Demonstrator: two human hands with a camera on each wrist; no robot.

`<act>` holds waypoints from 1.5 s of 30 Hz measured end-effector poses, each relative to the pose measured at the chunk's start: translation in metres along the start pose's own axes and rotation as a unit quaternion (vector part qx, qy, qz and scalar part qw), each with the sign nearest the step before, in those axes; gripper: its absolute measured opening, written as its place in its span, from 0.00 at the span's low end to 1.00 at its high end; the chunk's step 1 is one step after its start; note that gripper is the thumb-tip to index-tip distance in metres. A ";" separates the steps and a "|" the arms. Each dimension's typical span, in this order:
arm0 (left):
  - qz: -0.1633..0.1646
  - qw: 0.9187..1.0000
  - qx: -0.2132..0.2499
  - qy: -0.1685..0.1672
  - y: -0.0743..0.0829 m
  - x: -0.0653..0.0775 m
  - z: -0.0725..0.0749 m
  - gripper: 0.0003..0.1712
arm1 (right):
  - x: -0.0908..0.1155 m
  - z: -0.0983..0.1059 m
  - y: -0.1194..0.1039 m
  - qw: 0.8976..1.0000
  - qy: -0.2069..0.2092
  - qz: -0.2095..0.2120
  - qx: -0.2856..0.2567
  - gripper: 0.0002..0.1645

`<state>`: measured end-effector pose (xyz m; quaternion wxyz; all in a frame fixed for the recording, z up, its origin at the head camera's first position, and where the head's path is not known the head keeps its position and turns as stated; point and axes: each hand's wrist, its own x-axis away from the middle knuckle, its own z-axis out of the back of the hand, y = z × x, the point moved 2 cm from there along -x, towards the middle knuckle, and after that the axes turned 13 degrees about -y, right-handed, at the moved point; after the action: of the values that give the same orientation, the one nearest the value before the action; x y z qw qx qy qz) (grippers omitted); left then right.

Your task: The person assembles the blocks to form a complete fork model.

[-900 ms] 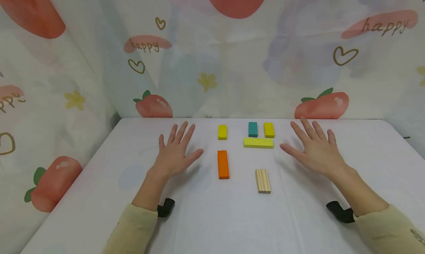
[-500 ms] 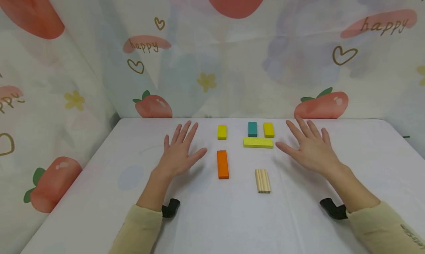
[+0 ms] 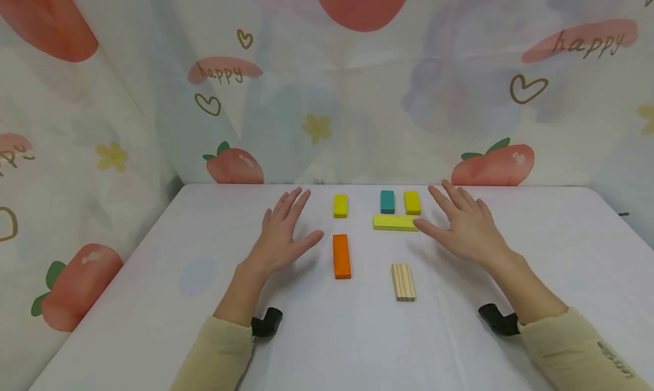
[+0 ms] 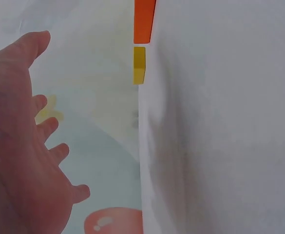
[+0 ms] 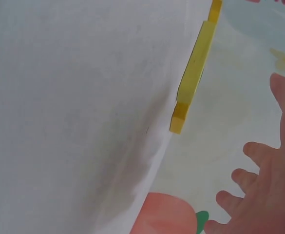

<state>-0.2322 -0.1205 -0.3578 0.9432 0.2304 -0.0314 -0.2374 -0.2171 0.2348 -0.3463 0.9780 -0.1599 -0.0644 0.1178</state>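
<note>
My left hand (image 3: 278, 240) hovers over the table with fingers spread, holding nothing. Its thumb points toward the orange block (image 3: 342, 257), which lies lengthwise just to the right. Beyond that block is a small yellow block (image 3: 340, 206). My right hand (image 3: 467, 226) is also spread and holds nothing. In the head view its thumb tip overlaps the right end of a long yellow-green block (image 3: 394, 223). Behind that long block lie a teal block (image 3: 387, 202) and a second small yellow block (image 3: 412, 202). A ribbed bare-wood block (image 3: 403, 282) lies nearer, between the two forearms.
A white cloth covers the table (image 3: 327, 345). Printed curtains (image 3: 357, 107) with fruit and hearts hang behind it and at the left. A black wrist mount (image 3: 267, 323) sticks out from the left sleeve, and a similar mount (image 3: 498, 319) from the right.
Both hands have moved inward toward the blocks, the right hand leftward and the left hand slightly rightward. The blocks lie as before on the table.
</note>
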 end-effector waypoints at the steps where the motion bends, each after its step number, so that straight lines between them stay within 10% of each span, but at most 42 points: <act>1: -0.007 1.000 0.005 0.003 0.000 0.000 -0.001 0.48 | -0.001 0.000 -0.001 1.000 0.001 0.003 -0.001 0.55; 19: -0.056 0.989 0.123 -0.055 0.002 -0.009 -0.019 0.48 | -0.013 -0.003 -0.011 0.996 -0.027 0.042 -0.080 0.49; 45: -0.095 0.980 0.123 -0.126 0.002 -0.011 -0.033 0.46 | -0.029 -0.013 -0.011 0.982 -0.043 0.083 -0.167 0.36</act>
<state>-0.2355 -0.0996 -0.3859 0.8693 0.3147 -0.1570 -0.3474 -0.2404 0.2138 -0.3573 0.9207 -0.3206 -0.1112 0.1930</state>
